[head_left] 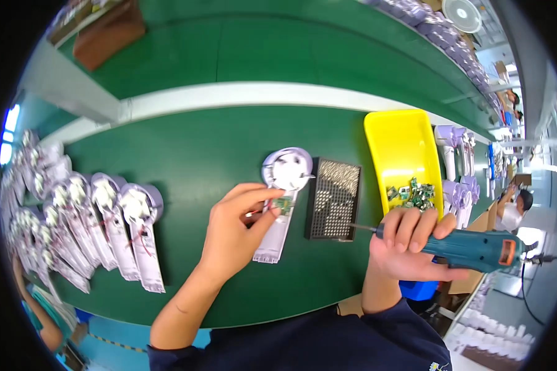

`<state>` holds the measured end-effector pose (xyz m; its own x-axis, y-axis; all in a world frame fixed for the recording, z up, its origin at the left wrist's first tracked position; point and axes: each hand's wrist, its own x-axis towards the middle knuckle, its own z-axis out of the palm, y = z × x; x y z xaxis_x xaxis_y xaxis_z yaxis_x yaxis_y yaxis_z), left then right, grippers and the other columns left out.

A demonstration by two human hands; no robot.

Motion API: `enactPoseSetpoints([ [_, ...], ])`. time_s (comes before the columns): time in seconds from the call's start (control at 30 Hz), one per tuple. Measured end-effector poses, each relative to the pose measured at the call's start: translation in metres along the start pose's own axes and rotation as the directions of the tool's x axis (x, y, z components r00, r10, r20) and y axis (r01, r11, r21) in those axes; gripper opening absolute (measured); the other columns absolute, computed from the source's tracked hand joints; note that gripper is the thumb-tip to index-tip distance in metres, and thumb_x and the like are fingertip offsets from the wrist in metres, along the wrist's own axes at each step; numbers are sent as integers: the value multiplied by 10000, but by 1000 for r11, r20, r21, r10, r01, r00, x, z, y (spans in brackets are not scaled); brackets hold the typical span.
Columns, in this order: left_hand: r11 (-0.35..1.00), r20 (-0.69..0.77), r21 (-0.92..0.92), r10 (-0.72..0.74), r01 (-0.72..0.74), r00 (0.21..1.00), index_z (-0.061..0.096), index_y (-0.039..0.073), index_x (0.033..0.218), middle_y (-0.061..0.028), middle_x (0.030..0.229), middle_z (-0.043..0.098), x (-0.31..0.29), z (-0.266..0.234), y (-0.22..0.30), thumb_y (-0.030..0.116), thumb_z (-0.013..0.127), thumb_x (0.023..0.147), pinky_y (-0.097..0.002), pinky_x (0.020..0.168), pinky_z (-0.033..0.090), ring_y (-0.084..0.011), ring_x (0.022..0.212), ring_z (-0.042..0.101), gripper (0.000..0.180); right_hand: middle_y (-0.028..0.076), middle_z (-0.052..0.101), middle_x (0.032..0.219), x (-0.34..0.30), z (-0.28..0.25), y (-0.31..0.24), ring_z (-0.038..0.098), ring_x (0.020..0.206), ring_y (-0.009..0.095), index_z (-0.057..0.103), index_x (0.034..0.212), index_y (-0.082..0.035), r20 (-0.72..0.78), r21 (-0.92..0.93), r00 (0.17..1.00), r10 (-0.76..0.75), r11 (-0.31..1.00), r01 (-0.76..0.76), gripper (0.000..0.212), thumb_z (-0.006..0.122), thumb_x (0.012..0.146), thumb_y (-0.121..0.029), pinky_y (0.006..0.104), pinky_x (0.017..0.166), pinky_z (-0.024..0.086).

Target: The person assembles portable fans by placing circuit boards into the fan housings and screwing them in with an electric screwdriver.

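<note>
Between the thumb and fingers of my left hand point(238, 226) is a small green circuit board point(283, 205). It is held over a pale lilac housing point(270, 241) with a round head and a flat handle, which lies on the green table. My right hand point(408, 247) is wrapped round a teal electric screwdriver point(470, 248). The tool's thin bit points left, its tip at the lower right edge of a black screw tray point(333, 232) with a grid of holes and many small metal pieces.
A yellow bin point(402, 142) with several green circuit boards point(418, 195) stands right of the tray. Rows of similar lilac housings point(143, 210) with wires lie at the left. More housings point(458, 198) are beyond the bin. A white rail point(241, 94) crosses behind; co-workers sit at the far right.
</note>
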<state>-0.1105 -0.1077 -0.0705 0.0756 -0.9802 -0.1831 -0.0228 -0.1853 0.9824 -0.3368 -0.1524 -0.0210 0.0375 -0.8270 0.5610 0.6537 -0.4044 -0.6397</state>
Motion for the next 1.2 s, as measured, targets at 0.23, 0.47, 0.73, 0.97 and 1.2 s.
enactPoseSetpoints([
  [0.23, 997, -77, -63, -38, 33, 996, 690, -38, 1117, -93, 1042, 678, 23, -13, 3, -97, 655, 839, -196, 683, 492, -91, 785, 659, 286, 35, 477, 666, -43, -34, -44, 470, 525, 159, 442, 979, -93, -233, -59, 972, 39, 997, -54, 816, 397, 797, -886, 289, 446, 401],
  [0.47, 995, -65, -78, -68, 63, 996, 695, -33, 1117, -88, 1045, 674, 71, -2, 12, -86, 659, 825, -233, 800, 509, -124, 884, 662, 298, 13, 428, 588, -69, -55, -71, 405, 429, 133, 457, 933, -109, -469, -138, 881, -56, 990, -11, 807, 359, 796, -898, 263, 373, 339],
  [0.73, 990, -74, -71, -128, 123, 989, 699, 18, 1140, -34, 965, 679, 93, -7, 14, 12, 698, 876, -217, 735, 513, -97, 866, 635, 265, 26, 461, 586, -56, -90, -101, 429, 429, 136, 482, 888, -88, -595, -231, 786, 168, 901, -367, 665, 388, 909, -746, 264, 384, 327],
  [0.97, 992, -17, -58, -117, 116, 993, 702, 26, 1143, -44, 964, 671, 116, 9, 14, 15, 690, 882, -236, 750, 518, -114, 857, 637, 262, 167, 687, 848, -10, -122, -85, 673, 801, 344, 613, 1068, -8, -398, -894, 827, 398, 33, -447, 423, 789, 784, -267, 417, 740, 515],
  [1.2, 1000, 27, -14, 11, -11, 1000, 728, 15, 1091, -17, 897, 658, 120, 10, 1, -42, 677, 823, -235, 750, 490, -100, 804, 594, 279, 224, 675, 845, 20, -102, -64, 655, 812, 428, 583, 1112, -45, -234, -966, 859, 456, -213, -150, 448, 785, 775, -261, 491, 724, 515],
])
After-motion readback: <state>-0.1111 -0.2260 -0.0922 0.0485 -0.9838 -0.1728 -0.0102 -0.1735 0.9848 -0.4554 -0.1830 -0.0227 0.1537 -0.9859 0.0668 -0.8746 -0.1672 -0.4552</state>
